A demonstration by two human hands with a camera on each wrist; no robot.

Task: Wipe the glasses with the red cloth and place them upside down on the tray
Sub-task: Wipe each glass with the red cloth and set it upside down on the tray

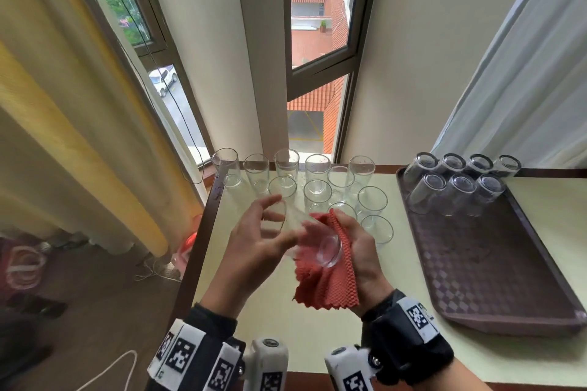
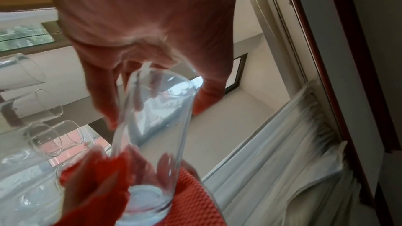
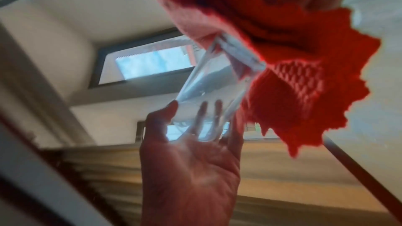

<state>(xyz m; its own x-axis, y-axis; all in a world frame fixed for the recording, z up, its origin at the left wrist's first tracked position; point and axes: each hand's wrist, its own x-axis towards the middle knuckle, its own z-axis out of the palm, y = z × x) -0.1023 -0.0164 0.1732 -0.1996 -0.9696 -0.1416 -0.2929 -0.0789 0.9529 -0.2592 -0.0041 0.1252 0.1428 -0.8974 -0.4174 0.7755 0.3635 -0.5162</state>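
A clear glass (image 1: 313,233) lies tilted in the air between my hands, above the table's left part. My left hand (image 1: 270,225) holds its mouth end, thumb and fingers around the rim (image 2: 165,82). My right hand (image 1: 352,232) holds the red cloth (image 1: 330,286) wrapped against the glass's base (image 2: 145,195). In the right wrist view the red cloth (image 3: 304,83) drapes beside the glass (image 3: 208,92). The brown tray (image 1: 482,263) lies to the right, with several glasses (image 1: 457,187) standing upside down at its far end.
Several upright glasses (image 1: 317,181) stand in rows on the pale table (image 1: 286,327) just beyond my hands. Windows and curtains rise behind the table. The table's left edge (image 1: 197,251) drops to the floor, where a white cable lies.
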